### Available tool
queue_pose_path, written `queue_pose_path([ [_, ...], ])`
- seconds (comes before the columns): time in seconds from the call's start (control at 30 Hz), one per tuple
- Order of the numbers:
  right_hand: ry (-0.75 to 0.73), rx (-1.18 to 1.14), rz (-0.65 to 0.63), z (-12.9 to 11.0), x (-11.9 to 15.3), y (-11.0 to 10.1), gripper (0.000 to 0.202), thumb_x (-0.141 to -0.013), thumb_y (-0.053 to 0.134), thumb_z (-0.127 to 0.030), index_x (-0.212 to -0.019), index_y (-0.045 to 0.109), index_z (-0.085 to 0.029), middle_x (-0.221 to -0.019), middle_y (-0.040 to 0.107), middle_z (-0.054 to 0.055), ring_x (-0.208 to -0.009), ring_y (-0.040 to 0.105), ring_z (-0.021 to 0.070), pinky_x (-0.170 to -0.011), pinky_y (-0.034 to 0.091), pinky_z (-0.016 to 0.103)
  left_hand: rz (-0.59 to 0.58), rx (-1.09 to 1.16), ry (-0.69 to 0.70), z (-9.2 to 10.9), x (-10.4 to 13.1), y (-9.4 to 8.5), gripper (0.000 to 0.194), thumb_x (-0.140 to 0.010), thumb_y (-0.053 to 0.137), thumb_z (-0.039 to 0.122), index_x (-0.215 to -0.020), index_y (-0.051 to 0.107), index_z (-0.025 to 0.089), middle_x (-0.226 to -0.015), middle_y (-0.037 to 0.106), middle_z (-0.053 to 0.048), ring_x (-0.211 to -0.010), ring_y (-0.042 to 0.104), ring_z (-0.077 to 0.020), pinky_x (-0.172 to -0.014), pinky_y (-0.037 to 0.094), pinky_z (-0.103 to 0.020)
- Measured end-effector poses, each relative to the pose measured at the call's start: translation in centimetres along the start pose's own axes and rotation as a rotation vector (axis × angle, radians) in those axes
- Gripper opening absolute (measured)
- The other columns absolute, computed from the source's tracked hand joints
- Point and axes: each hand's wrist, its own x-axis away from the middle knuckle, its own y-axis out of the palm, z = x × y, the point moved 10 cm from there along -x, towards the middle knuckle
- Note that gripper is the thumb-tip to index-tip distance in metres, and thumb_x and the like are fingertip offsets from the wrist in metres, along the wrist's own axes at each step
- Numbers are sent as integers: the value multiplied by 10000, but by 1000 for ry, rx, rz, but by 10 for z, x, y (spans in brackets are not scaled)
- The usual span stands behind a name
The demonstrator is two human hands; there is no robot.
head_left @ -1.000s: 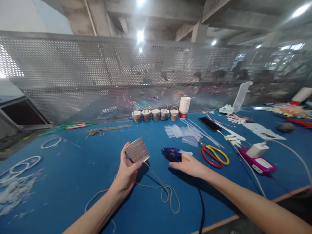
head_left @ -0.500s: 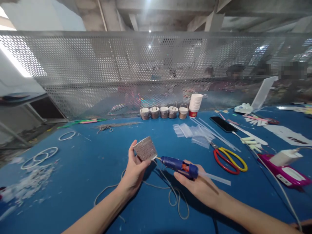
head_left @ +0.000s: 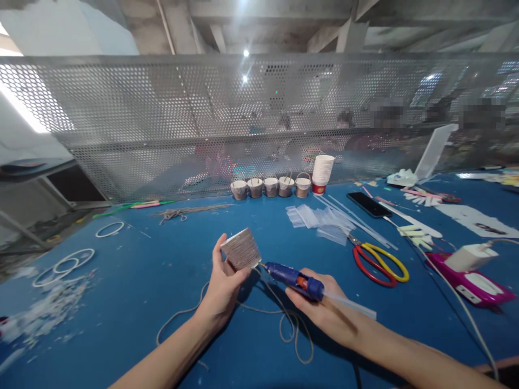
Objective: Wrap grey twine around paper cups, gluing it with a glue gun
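Note:
My left hand (head_left: 223, 289) is closed around a paper cup wound with grey-brown cord (head_left: 242, 249), held tilted above the table with its white rim toward the lower right. In my right hand (head_left: 320, 308) is a blue hot glue gun (head_left: 294, 280), a clear glue stick (head_left: 352, 306) jutting from its back end. The gun's nozzle is at the cup's rim, touching or very near it. Loose grey cord (head_left: 265, 312) trails from the cup and lies in loops on the table beneath both hands.
Several cord-wrapped cups (head_left: 271, 187) and a stack of white paper cups (head_left: 323, 174) line the back, before a perforated metal screen (head_left: 162, 119). At right lie scissors (head_left: 379, 265), clear strips (head_left: 320, 219), a phone (head_left: 368, 205) and a magenta power strip (head_left: 474, 283). White rings (head_left: 65, 265) lie left.
The glue gun and my right hand have shifted slightly left and down, with the nozzle still at the cup's rim. The whole view has moved a little. My left hand keeps its hold.

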Motion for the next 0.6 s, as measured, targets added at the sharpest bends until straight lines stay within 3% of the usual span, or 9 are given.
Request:
queue_pose_path([
  [0.2,-49,14,-8,-6,2,3,222,-846,499,-360,-682,490,-211,-611,565,-7,-526,494,132,-521,382,241,3,-19,-2,2,1,1,1014,-570,792,131,-1412,267,338,-1208,620,-43,-1127,588,-216,-1026,402,-370],
  [0.6,40,-40,-19,8,2,1,262,-842,518,-404,-676,503,-202,-623,562,-11,-549,496,138,-545,395,261,-7,62,-26,-1,0,-1,996,-495,814,127,-1367,391,358,-1294,599,-50,-1212,544,-286,-1060,386,-426],
])
